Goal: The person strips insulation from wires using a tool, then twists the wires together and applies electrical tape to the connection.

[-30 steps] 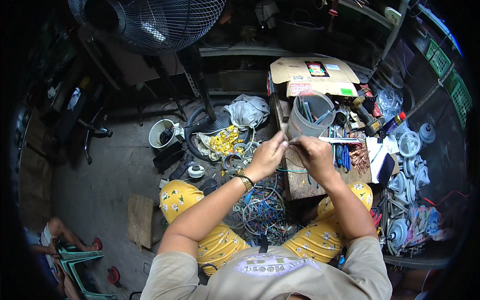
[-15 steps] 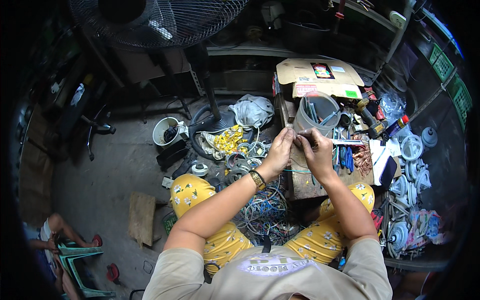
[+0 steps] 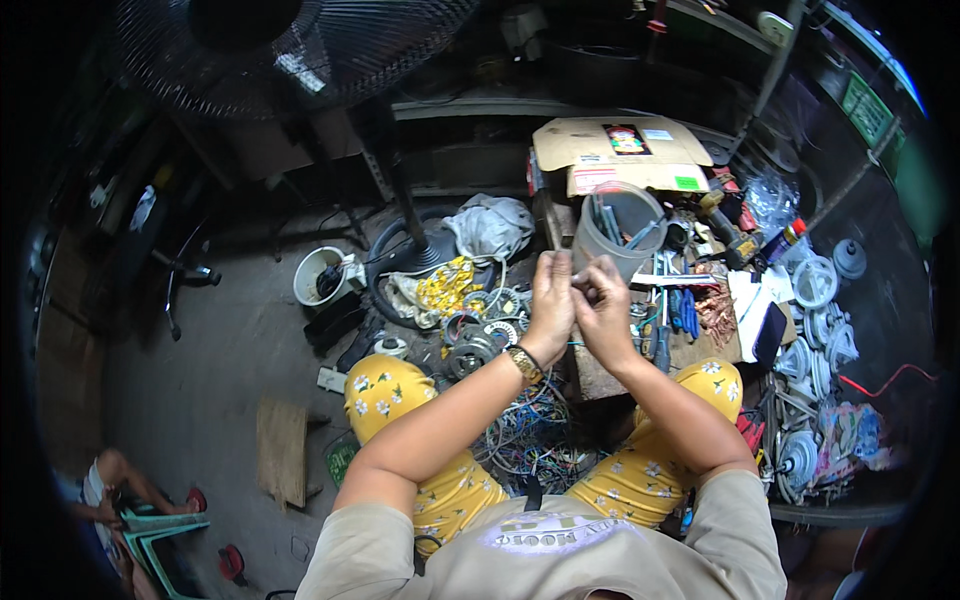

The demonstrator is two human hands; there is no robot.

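Observation:
My left hand [image 3: 553, 308] and my right hand [image 3: 602, 312] meet in front of me, near the front left corner of the wooden bench [image 3: 597, 378]. Fingers of both are closed and pressed together at the tips. Whatever is pinched between them is too small and covered to make out. A short bit of thin green wire [image 3: 576, 343] shows just below the hands. Behind them stands a clear plastic tub [image 3: 590, 240] with tools in it. Close to my right hand lie blue-handled pliers [image 3: 684, 312] and a bundle of copper wire [image 3: 716, 318].
Tangled wires [image 3: 530, 430] lie between my knees. Motor parts [image 3: 472, 348] and a white bucket [image 3: 318, 277] are on the floor, left of the bench. A standing fan [image 3: 385, 150] rises behind. White plastic parts [image 3: 822, 330] crowd the right. Another person [image 3: 115, 475] sits at lower left.
Both hands stay together; my left fingers now point more upright and my right fingers are more curled. The whole view has shifted slightly. A red wire now shows at the far right.

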